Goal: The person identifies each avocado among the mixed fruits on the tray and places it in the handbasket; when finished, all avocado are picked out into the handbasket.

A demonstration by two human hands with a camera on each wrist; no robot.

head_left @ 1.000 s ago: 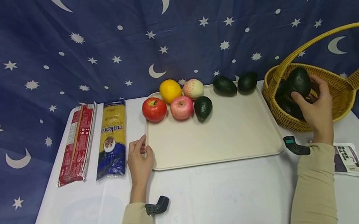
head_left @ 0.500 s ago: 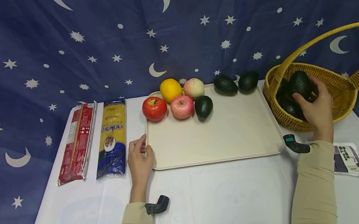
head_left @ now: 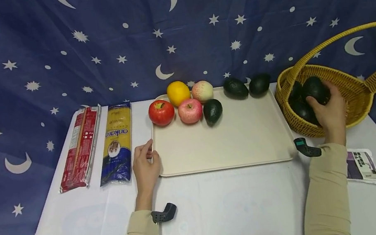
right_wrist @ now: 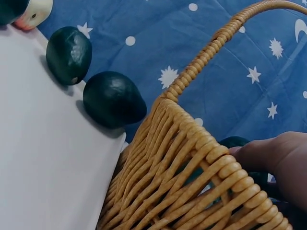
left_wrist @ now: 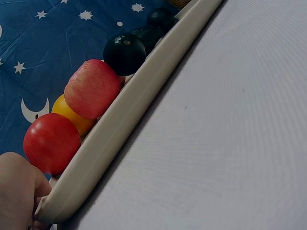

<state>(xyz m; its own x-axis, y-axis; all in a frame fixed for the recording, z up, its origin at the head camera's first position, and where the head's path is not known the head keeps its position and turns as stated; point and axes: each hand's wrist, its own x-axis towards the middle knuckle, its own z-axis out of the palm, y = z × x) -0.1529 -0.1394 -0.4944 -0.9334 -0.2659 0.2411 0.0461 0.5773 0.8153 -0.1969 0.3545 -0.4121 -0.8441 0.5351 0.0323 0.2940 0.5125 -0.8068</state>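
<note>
In the head view, my right hand (head_left: 332, 109) reaches into the yellow wicker basket (head_left: 355, 93) and grips a dark green avocado (head_left: 313, 88) between thumb and fingers. More avocados (head_left: 303, 112) lie beside it in the basket. The basket wall (right_wrist: 184, 167) hides most of that avocado in the right wrist view. My left hand (head_left: 145, 167) holds the left edge of the cream tray (head_left: 237, 142), its thumb and fingers at the rim in the left wrist view. Along the tray's back stand a tomato (head_left: 161, 113), a yellow fruit (head_left: 178, 93), a peach (head_left: 202, 91), an apple (head_left: 190, 111) and avocados (head_left: 213, 111).
A red packet (head_left: 80, 149) and a blue and yellow pasta packet (head_left: 116, 145) lie left of the tray. A white and purple pouch (head_left: 363, 166) lies beside my right forearm. The basket's tall handle (head_left: 350, 31) arches over its opening; a starry blue cloth hangs behind.
My right hand has lowered slightly into the basket with the avocado in its grip. The left hand stays at the tray edge.
</note>
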